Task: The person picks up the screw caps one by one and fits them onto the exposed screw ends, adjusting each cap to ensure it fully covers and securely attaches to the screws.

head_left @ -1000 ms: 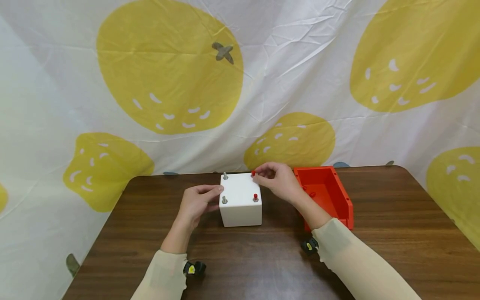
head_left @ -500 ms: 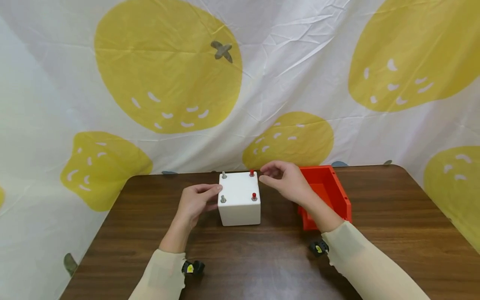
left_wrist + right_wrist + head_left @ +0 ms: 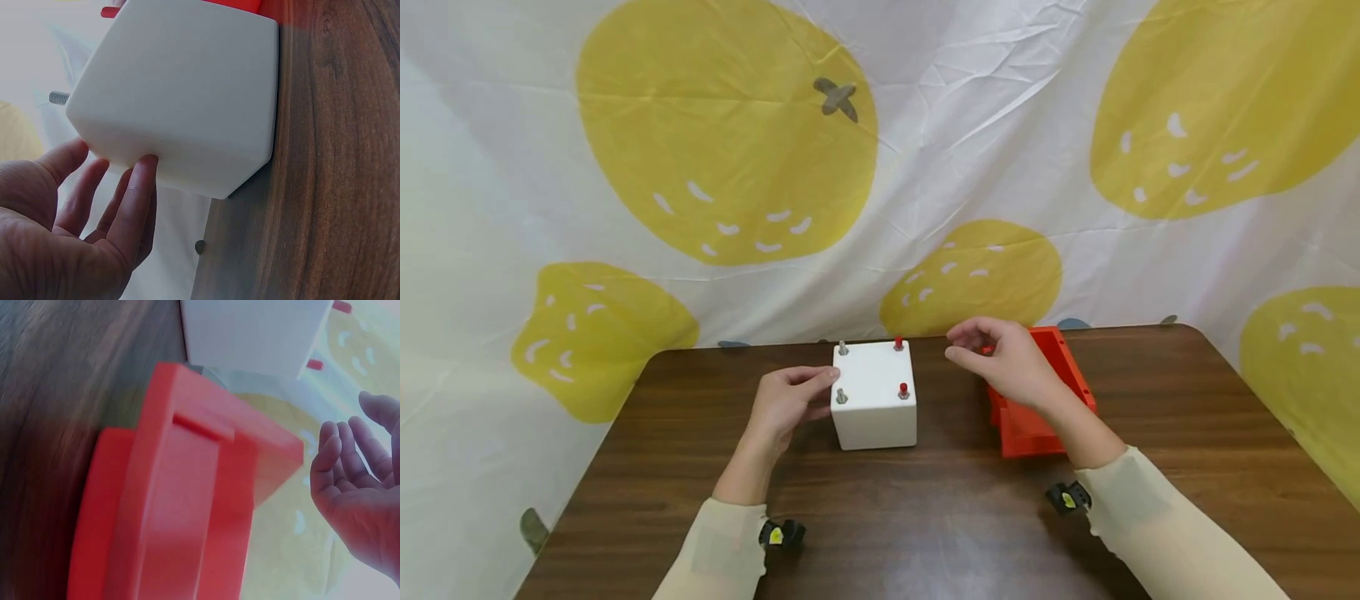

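Observation:
A white box-shaped block [image 3: 874, 429] stands on the table, with a threaded metal stud near each top corner. The two left studs, such as the near-left stud [image 3: 841, 397], are bare metal. Red caps cover the right ones, the near-right red cap [image 3: 903, 388] and the far-right red cap [image 3: 898, 342]. My left hand [image 3: 782, 404] rests on the block's left side, fingertips against its wall and thumb at the top edge. To the right of the block, my right hand [image 3: 1011, 362] hovers with loosely bent fingers and holds nothing; it overlaps a red bin [image 3: 1030, 433].
The open-fronted red bin lies to the right of the block on a dark wood table [image 3: 895, 525]. Part of the bin's inside is hidden behind my right hand. Behind the table hangs a white cloth [image 3: 917, 167] printed with yellow fruit.
My right hand has let go of the far-right red cap and moved right, toward the red bin. The cap stays on its stud. My left hand keeps its place on the block.

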A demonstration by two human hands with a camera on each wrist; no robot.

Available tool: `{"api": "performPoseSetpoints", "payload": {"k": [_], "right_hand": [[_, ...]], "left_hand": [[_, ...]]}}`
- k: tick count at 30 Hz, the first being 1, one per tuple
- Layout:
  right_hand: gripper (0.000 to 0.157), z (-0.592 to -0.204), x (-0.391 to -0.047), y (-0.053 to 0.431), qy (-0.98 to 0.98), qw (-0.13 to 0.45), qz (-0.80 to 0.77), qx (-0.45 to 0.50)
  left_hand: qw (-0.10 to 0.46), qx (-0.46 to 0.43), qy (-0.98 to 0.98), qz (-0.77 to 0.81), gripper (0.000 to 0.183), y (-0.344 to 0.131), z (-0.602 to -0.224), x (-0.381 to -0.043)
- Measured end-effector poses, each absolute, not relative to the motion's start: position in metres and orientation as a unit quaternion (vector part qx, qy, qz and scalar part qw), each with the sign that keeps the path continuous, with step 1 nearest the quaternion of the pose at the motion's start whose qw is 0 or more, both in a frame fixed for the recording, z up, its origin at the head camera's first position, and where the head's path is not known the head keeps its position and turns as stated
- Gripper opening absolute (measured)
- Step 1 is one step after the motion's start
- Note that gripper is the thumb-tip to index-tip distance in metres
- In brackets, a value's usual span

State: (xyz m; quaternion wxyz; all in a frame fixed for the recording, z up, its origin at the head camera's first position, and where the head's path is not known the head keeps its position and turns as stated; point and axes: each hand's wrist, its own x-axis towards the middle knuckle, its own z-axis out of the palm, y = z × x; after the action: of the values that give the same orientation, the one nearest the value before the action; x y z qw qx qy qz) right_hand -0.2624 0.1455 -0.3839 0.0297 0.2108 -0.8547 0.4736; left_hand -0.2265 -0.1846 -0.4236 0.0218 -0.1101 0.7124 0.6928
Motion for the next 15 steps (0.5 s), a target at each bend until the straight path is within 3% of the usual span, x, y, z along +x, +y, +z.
{"api": "performPoseSetpoints", "payload": {"k": [15], "right_hand": [[0.021, -0.374, -0.253, 0.171, -0.885, 0.060, 0.412, 0.209]], "left_hand": [[0.024, -0.119, 0.725, 0.678, 0.035, -0.191, -0.416, -0.222]]}}
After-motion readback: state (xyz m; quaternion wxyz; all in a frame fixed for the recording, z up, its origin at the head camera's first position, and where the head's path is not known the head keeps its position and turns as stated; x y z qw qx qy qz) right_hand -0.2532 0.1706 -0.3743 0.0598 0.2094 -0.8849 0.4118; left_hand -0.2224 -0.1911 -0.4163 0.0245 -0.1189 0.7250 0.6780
